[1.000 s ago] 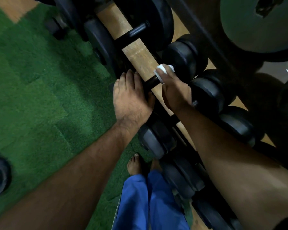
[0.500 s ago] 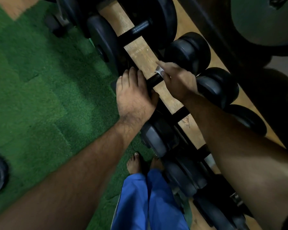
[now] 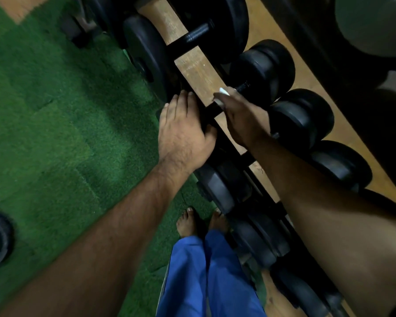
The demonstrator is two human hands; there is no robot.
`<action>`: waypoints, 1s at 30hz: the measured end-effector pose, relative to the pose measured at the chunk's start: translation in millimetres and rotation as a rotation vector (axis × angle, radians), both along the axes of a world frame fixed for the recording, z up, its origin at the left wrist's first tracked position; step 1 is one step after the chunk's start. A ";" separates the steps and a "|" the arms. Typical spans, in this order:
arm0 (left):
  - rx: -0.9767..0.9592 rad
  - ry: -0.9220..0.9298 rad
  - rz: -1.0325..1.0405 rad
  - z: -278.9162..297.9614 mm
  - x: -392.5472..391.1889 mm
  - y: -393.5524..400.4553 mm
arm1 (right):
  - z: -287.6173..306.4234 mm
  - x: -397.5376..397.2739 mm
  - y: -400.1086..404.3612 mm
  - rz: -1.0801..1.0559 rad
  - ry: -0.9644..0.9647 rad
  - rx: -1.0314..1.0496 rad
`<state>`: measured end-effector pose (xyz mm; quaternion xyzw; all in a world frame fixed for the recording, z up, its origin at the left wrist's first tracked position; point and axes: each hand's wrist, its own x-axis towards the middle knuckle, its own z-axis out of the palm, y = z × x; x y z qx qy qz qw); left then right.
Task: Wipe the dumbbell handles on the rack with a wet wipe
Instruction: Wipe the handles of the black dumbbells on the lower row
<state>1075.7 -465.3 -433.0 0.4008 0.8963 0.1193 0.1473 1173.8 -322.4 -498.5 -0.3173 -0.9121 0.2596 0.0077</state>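
My right hand curls around the white wet wipe, pressing it against the black dumbbell handle on the rack. My left hand lies flat, fingers straight, on the near weight of that same dumbbell. Green turf covers the floor under my bare feet.

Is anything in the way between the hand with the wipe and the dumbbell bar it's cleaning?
Nothing visible. The right hand already has the wet wipe on the dumbbell handle, and the left hand rests on that dumbbell's near end, off to the side.
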 end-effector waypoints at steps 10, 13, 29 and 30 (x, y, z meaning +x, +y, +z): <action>-0.016 -0.001 0.010 -0.1 0.6 1.4 | 2.7 -7.6 1.2 0.039 -0.064 -0.032; -0.028 -0.006 0.026 2.9 1.4 4.3 | 18.7 -12.1 -19.9 0.205 -0.026 -0.126; 0.025 0.066 0.062 -4.5 9.0 11.4 | 10.9 -27.7 13.2 -0.135 -0.138 0.240; 0.026 0.065 0.067 -4.3 9.4 11.6 | 11.4 -23.4 11.9 -0.103 -0.097 0.240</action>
